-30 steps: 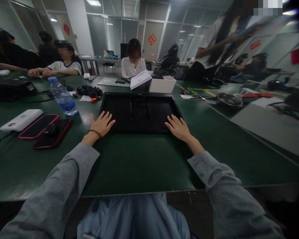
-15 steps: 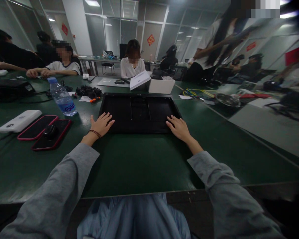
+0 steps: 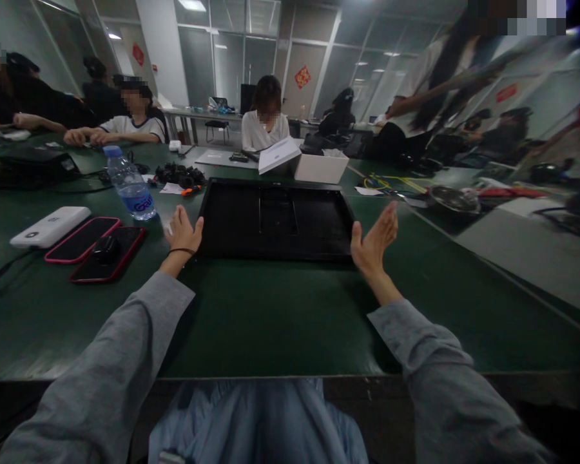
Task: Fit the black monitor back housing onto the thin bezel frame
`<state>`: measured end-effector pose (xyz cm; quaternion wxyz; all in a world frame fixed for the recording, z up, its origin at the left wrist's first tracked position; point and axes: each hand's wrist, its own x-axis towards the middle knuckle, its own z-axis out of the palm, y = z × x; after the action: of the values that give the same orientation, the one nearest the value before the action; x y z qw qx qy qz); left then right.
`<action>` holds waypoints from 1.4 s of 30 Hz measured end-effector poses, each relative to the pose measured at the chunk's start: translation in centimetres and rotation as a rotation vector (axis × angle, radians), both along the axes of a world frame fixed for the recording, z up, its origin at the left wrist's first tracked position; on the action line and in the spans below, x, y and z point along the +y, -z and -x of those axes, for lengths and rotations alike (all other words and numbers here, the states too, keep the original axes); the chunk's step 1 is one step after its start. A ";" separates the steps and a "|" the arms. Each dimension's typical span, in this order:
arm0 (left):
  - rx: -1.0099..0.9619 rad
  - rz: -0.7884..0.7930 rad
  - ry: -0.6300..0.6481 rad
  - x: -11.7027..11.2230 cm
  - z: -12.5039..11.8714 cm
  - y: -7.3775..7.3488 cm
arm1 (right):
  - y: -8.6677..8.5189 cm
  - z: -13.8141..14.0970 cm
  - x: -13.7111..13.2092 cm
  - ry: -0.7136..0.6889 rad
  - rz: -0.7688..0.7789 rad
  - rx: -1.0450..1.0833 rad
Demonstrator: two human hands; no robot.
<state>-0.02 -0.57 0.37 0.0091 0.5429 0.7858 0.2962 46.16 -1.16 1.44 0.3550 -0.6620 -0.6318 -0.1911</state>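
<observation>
A wide, shallow black rectangular tray-like panel (image 3: pixel 232 219) lies flat on the green table (image 3: pixel 280 316), with a raised rim and a narrow frame outline at its middle. Just off its left edge is my left hand (image 3: pixel 181 233), fingers apart and thumb near the rim. My right hand (image 3: pixel 373 243) stands on edge at the right side, palm turned inward, fingers straight and thumb close to the front right corner. Both hands hold nothing; whether the thumbs touch the rim I cannot tell.
Left are a water bottle (image 3: pixel 133 190), a white power bank (image 3: pixel 51 227) and two red-edged phones (image 3: pixel 82 240), one bearing a small black object. Behind the panel stands a white box (image 3: pixel 321 169). Cables and a metal bowl-like item (image 3: pixel 454 198) lie right. Several people surround the table.
Both hands have moved outward from on top of the panel's front corners to its left and right sides. The right hand has turned onto its edge. The view has shifted slightly left.
</observation>
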 end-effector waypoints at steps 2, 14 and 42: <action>0.019 0.069 0.043 0.2 -0.1 0.6 | 0.5 0.8 0.1 -0.041 0.065 -0.071; 0.323 -0.167 0.378 -2.5 -2.7 -2.1 | 2.3 -0.3 1.3 0.035 0.176 0.048; 0.368 -0.141 0.423 -3.5 -2.8 -2.7 | 1.1 -1.7 1.0 0.164 0.053 0.108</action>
<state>2.81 -4.06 3.04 -0.1100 0.7386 0.6210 0.2381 47.89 -0.17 0.33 0.3541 -0.7300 -0.5603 -0.1666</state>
